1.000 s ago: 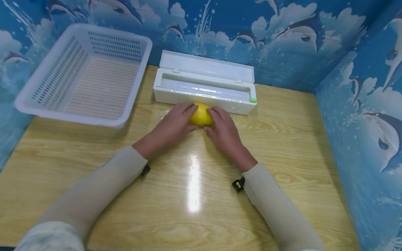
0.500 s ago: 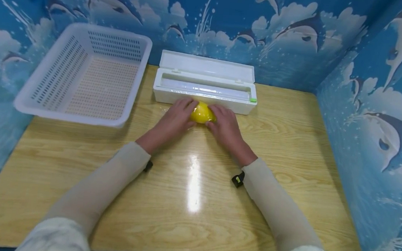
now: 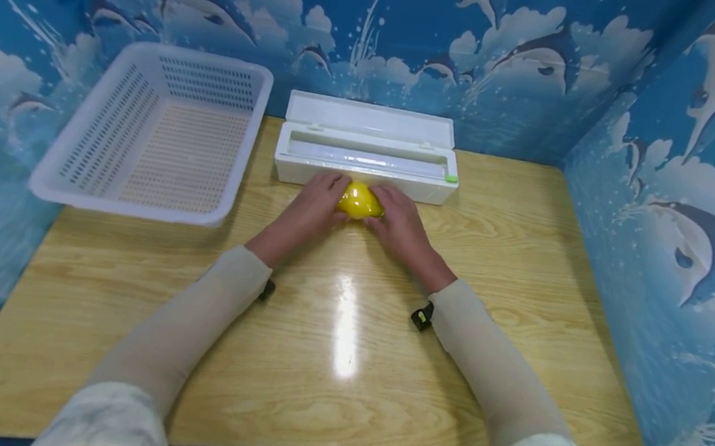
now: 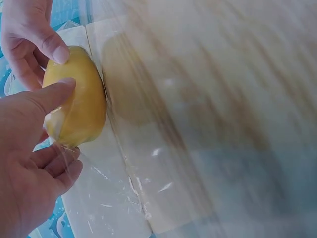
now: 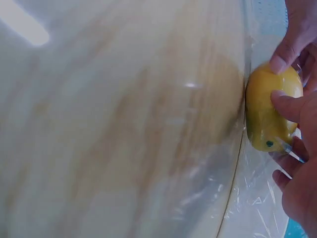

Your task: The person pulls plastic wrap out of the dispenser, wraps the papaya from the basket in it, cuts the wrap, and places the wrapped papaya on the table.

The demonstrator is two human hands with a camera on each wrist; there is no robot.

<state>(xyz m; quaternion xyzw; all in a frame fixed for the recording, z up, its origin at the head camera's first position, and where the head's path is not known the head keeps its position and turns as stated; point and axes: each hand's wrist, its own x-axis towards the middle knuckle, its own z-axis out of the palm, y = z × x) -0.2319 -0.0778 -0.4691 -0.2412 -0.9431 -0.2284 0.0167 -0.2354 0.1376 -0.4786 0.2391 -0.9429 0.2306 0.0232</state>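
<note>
A yellow mango (image 3: 361, 202) lies on its side at the table's back, just before a white cling film dispenser (image 3: 364, 178). Clear film wraps over the mango and gives it a shiny surface. My left hand (image 3: 319, 203) grips its left end, the thumb (image 4: 62, 91) on the near face and the other fingers curled round the end. At the other end, my right hand (image 3: 400, 216) holds it the same way, with its thumb (image 5: 286, 104) against the skin. In the right wrist view a dark stem spot shows, and creased cling film (image 5: 257, 208) spreads below the mango.
The dispenser's lid (image 3: 370, 119) stands open, with a film roll (image 3: 364, 157) inside and a green cutter piece (image 3: 450, 179) at its right. A white slotted basket (image 3: 219, 210) stands at the back left of the wooden table (image 3: 510, 381). Dolphin-printed cloth (image 3: 510, 44) surrounds the table's back and sides.
The mango has turned slightly between my hands and looks glossier, with film drawn over it. Both hands have shifted a little towards the dispenser.
</note>
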